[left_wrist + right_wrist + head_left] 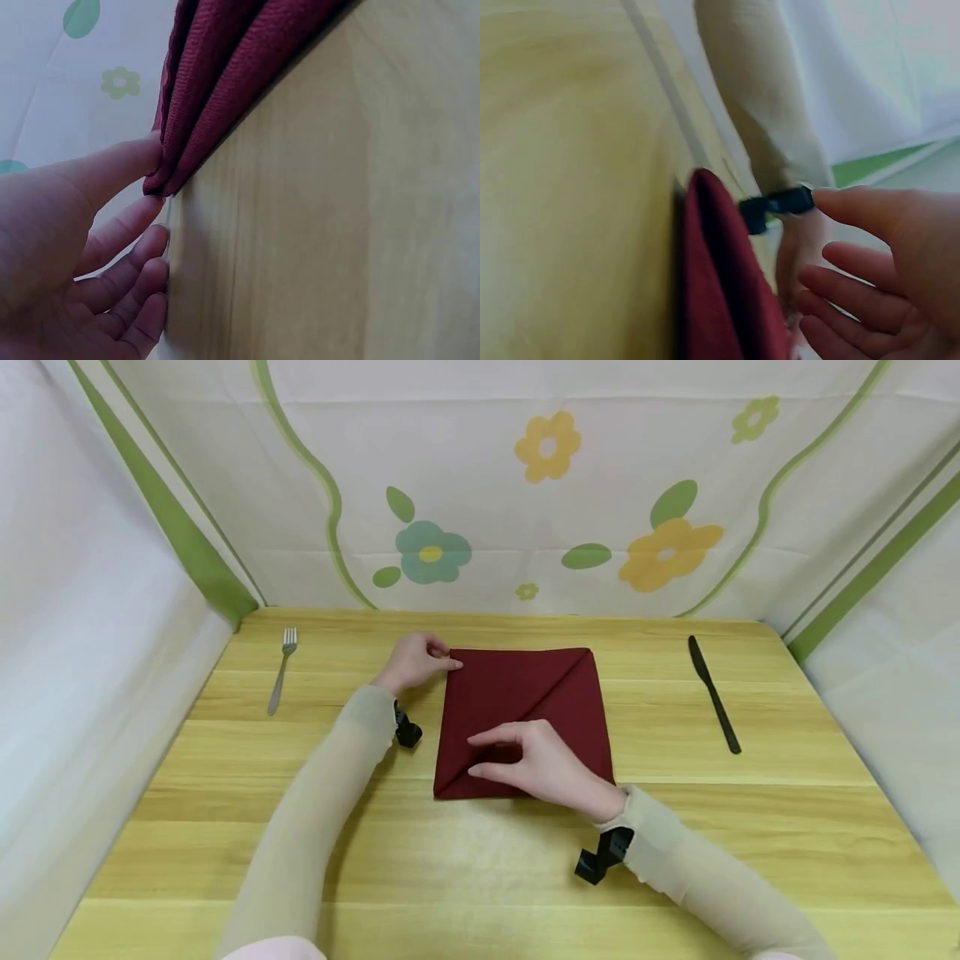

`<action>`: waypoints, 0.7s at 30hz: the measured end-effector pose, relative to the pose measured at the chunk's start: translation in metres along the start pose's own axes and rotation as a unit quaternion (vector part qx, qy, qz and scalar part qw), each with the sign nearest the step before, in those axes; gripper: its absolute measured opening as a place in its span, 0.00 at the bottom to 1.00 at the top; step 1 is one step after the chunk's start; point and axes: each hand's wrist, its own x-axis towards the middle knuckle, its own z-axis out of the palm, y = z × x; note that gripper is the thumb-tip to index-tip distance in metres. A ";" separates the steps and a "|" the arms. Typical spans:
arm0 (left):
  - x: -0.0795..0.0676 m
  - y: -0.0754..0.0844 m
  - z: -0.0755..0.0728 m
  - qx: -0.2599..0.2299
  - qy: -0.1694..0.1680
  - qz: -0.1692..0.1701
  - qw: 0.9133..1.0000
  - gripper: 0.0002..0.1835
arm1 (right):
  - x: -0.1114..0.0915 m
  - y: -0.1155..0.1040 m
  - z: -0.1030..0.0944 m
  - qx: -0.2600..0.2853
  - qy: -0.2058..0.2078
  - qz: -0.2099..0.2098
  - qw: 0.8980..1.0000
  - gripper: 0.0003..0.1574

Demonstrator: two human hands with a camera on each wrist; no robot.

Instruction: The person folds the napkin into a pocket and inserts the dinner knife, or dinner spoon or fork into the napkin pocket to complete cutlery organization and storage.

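Observation:
A dark red cloth napkin [495, 689], folded into a square with a diagonal fold line across it, lies flat on the wooden table. My left hand [415, 662] is at its far left corner; in the left wrist view, thumb and index finger pinch the layered corner of the napkin [217, 75] while the other fingers curl loosely below. Over the near part of the napkin hovers my right hand [546, 764], thumb and fingers spread apart with nothing between them. In the right wrist view the right hand [885, 277] is beside a napkin corner [720, 277], apart from it.
A fork [282, 670] lies on the table [465, 877] to the left. On the right is a black knife [714, 695]. A white curtain [480, 485] with flowers hangs behind the table, and white cloth flanks both sides.

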 end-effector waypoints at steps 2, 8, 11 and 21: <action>0.000 0.001 0.001 0.000 0.004 0.001 1.000 0.21 | 0.001 0.000 0.008 -0.002 -0.008 -0.012 1.000 0.22; 0.001 0.000 0.003 0.001 0.014 -0.012 1.000 0.23 | 0.004 -0.002 0.029 -0.009 -0.037 -0.047 0.998 0.22; 0.002 -0.001 0.004 0.002 0.017 -0.016 1.000 0.22 | 0.007 -0.002 0.036 -0.025 -0.041 -0.053 0.997 0.21; 0.001 0.000 0.006 -0.002 0.015 -0.024 1.000 0.18 | 0.012 -0.001 0.050 -0.058 -0.051 -0.036 0.996 0.21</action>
